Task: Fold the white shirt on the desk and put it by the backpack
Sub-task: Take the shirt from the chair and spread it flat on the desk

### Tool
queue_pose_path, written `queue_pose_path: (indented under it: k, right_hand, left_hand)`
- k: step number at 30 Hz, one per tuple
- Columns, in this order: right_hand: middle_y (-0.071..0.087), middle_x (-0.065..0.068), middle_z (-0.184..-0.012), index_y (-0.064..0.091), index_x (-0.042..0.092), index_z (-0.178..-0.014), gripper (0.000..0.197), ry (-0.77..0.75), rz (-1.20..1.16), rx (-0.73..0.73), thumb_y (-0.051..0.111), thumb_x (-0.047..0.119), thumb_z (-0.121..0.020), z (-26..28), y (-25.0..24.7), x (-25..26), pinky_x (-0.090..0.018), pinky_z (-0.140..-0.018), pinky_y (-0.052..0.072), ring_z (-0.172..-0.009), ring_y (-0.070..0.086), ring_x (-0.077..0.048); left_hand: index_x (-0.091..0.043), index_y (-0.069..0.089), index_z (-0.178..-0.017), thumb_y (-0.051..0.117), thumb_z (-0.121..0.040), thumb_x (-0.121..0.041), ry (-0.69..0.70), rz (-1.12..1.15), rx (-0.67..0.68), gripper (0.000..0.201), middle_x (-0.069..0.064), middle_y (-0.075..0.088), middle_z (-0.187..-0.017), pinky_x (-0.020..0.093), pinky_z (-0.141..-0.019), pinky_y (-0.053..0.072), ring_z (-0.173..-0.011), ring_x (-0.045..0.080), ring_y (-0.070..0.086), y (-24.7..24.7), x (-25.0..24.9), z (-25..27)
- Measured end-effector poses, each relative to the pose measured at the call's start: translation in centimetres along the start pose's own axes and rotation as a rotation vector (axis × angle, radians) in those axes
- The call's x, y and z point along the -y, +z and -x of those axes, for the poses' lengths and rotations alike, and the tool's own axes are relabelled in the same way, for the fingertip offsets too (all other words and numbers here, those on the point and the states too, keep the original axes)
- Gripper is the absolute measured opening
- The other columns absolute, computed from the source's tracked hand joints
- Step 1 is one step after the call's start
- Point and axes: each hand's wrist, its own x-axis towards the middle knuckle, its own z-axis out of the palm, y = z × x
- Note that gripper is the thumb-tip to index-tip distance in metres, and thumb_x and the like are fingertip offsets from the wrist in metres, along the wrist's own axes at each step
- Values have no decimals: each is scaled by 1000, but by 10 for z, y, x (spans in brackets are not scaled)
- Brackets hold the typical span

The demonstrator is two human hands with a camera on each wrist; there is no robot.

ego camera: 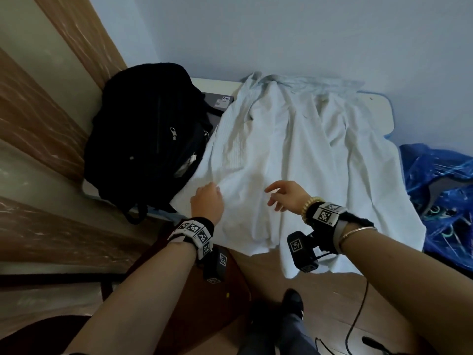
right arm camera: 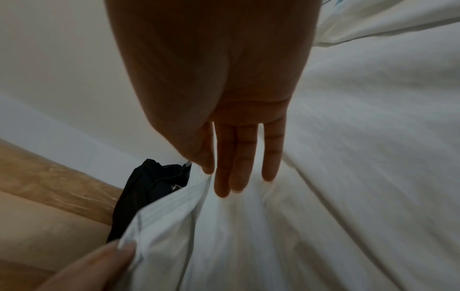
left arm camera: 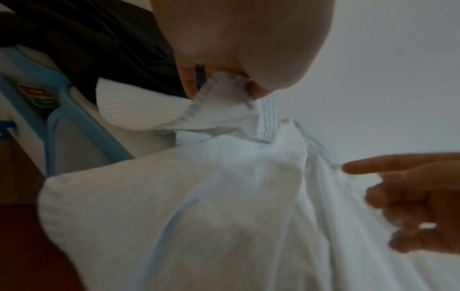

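The white shirt (ego camera: pixel 294 149) lies spread over the desk (ego camera: pixel 381 111), its lower part hanging off the front edge. A black backpack (ego camera: pixel 143 129) stands at the desk's left end, touching the shirt's left side. My left hand (ego camera: pixel 208 198) pinches the shirt's left edge near the backpack; the left wrist view shows the stitched hem (left arm camera: pixel 224 88) between thumb and fingers of that hand (left arm camera: pixel 221 72). My right hand (ego camera: pixel 281 196) is open a little to the right, its straight fingers (right arm camera: pixel 236 167) pointing down at the cloth (right arm camera: pixel 323 177). Whether they touch it is unclear.
A grey flat object (ego camera: pixel 217 98) lies behind the backpack, partly under the shirt. A blue plastic bag (ego camera: pixel 445 188) sits right of the desk. A dark red seat (ego camera: pixel 222 290) is below the front edge, and a cable (ego camera: pixel 358 316) runs over the wooden floor.
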Motion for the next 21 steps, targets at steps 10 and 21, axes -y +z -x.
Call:
queue_pose_path:
  k: [10, 21]
  right_hand:
    - [54, 6, -76, 46, 29, -136, 42, -170, -151, -65, 31, 43, -99, 22, -12, 46, -31, -76, 52, -74, 56, -12]
    - [59, -11, -82, 50, 21, -102, 24, -135, -48, -438, 41, 4, -88, 38, -53, 22, -27, -53, 43, -62, 53, -20]
  left_hand:
    - [-7, 51, -97, 38, -98, -18, 362, 484, 260, 17, 6, 52, -70, 33, -62, 38, -65, 21, 48, -26, -76, 35]
    - [-9, 53, -115, 51, -86, -7, 448, 225, 174, 29, 8, 56, -116, 38, -93, 44, -113, 23, 49, -5, -67, 31]
